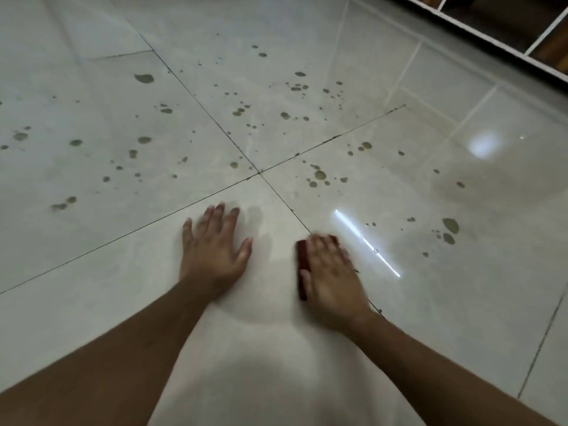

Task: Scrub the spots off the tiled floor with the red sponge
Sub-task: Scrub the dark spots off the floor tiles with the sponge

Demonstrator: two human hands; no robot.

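Note:
The pale glossy tiled floor (pixel 123 272) fills the view. Many greenish-brown spots (pixel 319 175) are scattered over the far tiles, with a few more spots (pixel 450 225) at the right. My right hand (pixel 332 275) presses flat on the red sponge (pixel 302 256), which lies on the floor by a grout line; only the sponge's left edge shows past my fingers. My left hand (pixel 213 247) rests flat on the near tile with its fingers spread, holding nothing. The tile under both hands shows no spots.
A dark threshold with white frame bars (pixel 491 29) runs across the top right corner. Grout lines cross at a joint (pixel 259 173) just beyond my hands. Bright light reflections (pixel 365 241) lie on the wet-looking tile at the right.

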